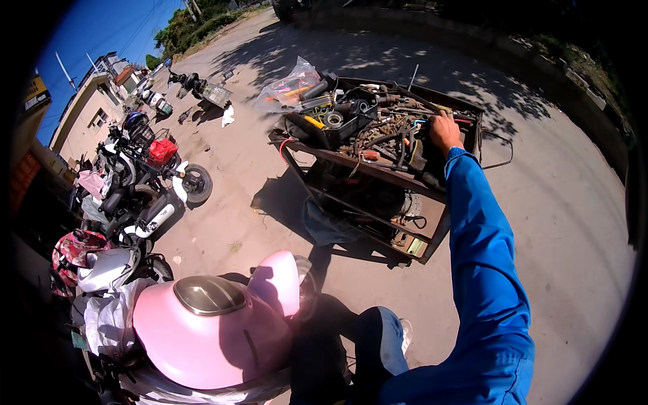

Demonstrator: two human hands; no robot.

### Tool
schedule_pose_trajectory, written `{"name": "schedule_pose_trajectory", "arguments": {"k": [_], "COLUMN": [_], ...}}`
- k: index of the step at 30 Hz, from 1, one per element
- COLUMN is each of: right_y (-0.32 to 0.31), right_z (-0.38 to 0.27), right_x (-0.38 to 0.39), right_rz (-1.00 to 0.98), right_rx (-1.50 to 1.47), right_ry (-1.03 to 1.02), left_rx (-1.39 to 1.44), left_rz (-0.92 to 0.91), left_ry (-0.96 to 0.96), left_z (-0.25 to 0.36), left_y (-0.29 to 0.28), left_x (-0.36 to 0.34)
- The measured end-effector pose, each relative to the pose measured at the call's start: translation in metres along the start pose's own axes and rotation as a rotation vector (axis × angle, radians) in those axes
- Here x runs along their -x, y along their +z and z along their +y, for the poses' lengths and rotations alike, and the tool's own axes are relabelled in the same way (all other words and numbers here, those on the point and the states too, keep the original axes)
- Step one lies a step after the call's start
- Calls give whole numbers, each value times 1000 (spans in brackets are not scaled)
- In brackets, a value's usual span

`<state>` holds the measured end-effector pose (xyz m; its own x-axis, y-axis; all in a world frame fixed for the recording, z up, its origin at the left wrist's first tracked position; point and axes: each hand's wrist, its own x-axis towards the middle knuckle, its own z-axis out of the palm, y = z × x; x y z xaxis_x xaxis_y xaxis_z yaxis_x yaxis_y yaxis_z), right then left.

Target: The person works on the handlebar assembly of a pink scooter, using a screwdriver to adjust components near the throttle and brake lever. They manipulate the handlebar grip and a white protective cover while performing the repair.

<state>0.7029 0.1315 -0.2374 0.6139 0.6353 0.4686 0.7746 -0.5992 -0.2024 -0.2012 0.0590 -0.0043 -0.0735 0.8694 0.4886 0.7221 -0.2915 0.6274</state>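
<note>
Blue-sleeved right hand (445, 129) near tool cart (388, 177) edge, broad pavement (574, 223) rightward.

What the right grip (446, 133) touches is too small to tell, since the back of the hand hides the fingertips. Nearby, the small metal parts (391, 123) (mostly rusty brown) blur into one heap on the cart (401, 182). Deep shadow hides much of its lower shelf (435, 217). The near trouser leg (379, 337) covers part of a shoe (406, 334); the top edge cuts off a far, dark vehicle (287, 8).
</note>
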Motion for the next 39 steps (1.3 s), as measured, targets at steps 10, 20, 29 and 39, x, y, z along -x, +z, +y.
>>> {"name": "schedule_pose_trajectory", "arguments": {"k": [10, 20, 29, 39], "right_y": [16, -50, -281, -348], "right_z": [-6, 83, -203, -416], "right_x": [-4, 7, 254, 493], "right_rz": [92, 128, -459, -1125], "right_rx": [398, 21, -1363, -1697], "right_ry": [-204, -158, -146, -437], "left_rx": [-67, 111, 518, 591], "left_rz": [24, 80, 294, -236], "left_ry": [-26, 54, -5, 190], "left_z": [8, 18, 4, 4], "left_y": [-26, -52, -40, 15], "left_x": [22, 58, 77, 202]}}
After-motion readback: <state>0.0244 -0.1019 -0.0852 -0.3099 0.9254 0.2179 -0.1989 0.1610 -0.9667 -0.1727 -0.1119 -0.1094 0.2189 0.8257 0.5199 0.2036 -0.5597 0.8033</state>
